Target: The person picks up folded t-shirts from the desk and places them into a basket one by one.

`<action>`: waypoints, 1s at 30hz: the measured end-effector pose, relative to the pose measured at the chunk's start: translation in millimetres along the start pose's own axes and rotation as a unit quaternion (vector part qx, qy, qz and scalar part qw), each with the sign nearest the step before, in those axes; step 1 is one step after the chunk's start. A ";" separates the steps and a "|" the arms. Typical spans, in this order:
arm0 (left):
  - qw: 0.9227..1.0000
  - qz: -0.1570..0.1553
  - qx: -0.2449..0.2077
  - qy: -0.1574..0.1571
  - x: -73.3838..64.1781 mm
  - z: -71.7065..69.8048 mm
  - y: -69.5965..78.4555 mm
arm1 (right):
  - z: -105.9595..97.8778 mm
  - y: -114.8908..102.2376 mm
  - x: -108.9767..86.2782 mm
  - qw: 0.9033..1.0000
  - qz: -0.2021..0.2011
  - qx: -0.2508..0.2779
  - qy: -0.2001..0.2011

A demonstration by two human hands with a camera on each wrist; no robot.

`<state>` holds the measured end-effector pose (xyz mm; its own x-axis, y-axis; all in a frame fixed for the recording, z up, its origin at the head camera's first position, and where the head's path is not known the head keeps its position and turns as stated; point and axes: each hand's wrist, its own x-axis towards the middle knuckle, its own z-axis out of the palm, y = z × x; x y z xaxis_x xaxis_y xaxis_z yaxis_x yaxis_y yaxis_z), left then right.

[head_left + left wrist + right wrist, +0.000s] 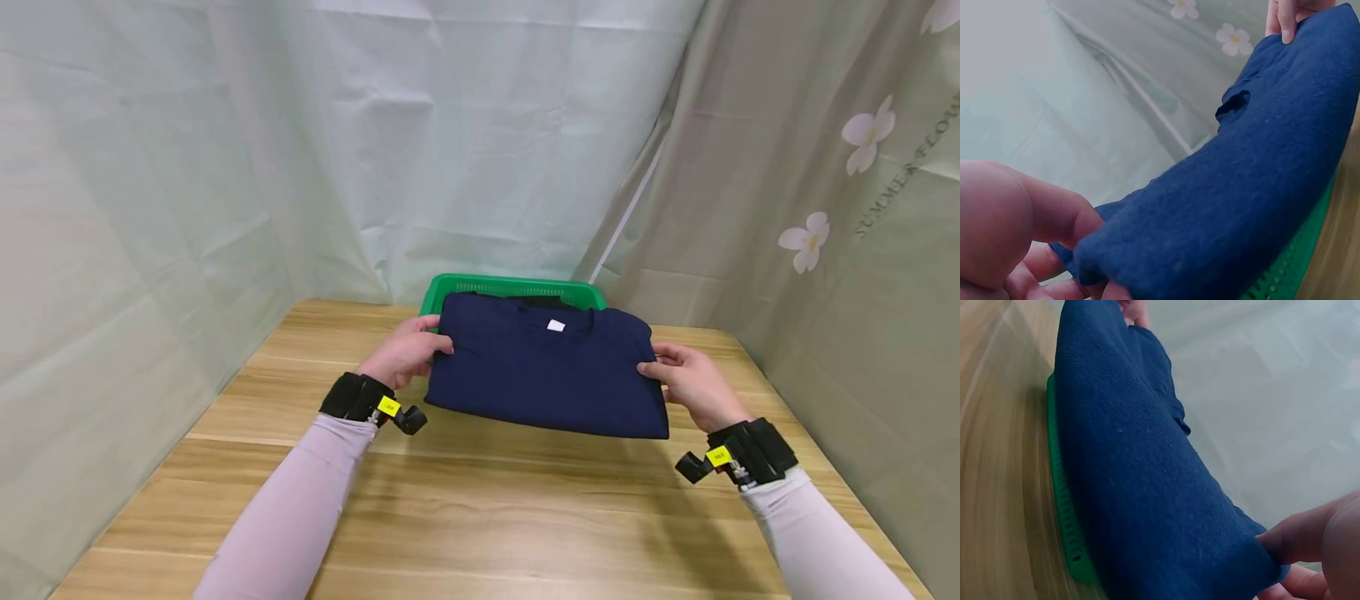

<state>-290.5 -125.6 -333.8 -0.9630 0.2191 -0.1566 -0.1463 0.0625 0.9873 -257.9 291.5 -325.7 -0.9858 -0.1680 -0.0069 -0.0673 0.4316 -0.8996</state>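
A folded navy shirt [547, 371] with a white neck label [556, 325] is held up between my two hands, its collar toward the back. My left hand [405, 350] pinches its left side, thumb on top and fingers beneath. On the right side, my right hand [693, 383] pinches the cloth the same way, as the right wrist view shows with the thumb [1294, 534] over the edge. Behind and under the shirt stands a green plastic basket [517, 285], mostly hidden by it. Dark cloth [543, 302] shows inside the basket.
The basket stands near the back edge of a wooden table [465, 517]. Pale curtains [480, 150] hang behind and on both sides, the right one printed with white flowers [807, 242]. Both wrists carry black straps with small camera mounts.
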 end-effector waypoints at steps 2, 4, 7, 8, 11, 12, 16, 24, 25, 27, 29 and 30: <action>1.000 0.002 0.002 0.002 2.7 -2.4 1.6 | 1.7 -1.3 5.0 1.000 0.003 -0.001 -0.001; 1.000 0.006 0.009 0.005 4.8 -4.7 3.9 | 3.1 -3.0 10.3 1.000 0.004 -0.001 -0.002; 1.000 0.007 0.018 0.010 7.6 -7.6 8.6 | 5.2 -6.9 18.1 1.000 0.006 -0.002 -0.002; 1.000 0.005 0.022 0.012 8.5 -8.6 10.1 | 5.9 -8.1 21.0 1.000 0.006 -0.004 -0.001; 0.999 -0.003 0.034 0.021 11.7 -11.7 14.1 | 8.2 -12.0 29.8 1.000 0.006 -0.004 0.001; 0.999 -0.006 0.036 0.025 13.3 -12.7 14.9 | 8.8 -13.2 33.1 1.000 0.007 -0.002 0.003; 0.999 -0.008 0.036 0.038 19.5 -16.3 17.8 | 11.0 -18.2 46.6 1.000 0.012 0.002 0.012; 0.995 0.019 0.049 0.084 30.5 -16.8 18.9 | 16.7 -25.5 71.9 0.999 0.017 0.001 0.030; 0.994 0.020 0.048 0.091 31.7 -15.9 18.8 | 17.1 -25.8 74.5 0.999 0.018 -0.003 0.033; 0.993 0.027 0.049 0.107 34.4 -14.4 18.4 | 18.5 -26.7 79.6 0.999 0.020 -0.010 0.040; 0.990 0.034 0.056 0.124 37.0 -13.0 18.7 | 20.1 -27.0 84.6 0.999 0.017 -0.017 0.047; 0.989 0.038 0.057 0.133 38.6 -12.3 18.7 | 21.1 -27.0 86.8 0.998 0.015 -0.021 0.050</action>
<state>-333.2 -127.9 -321.1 -0.9979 -0.0354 -0.0543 -0.0595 0.1692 0.9838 -338.5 246.5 -311.2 -0.9978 -0.0652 0.0120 -0.0414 0.4725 -0.8804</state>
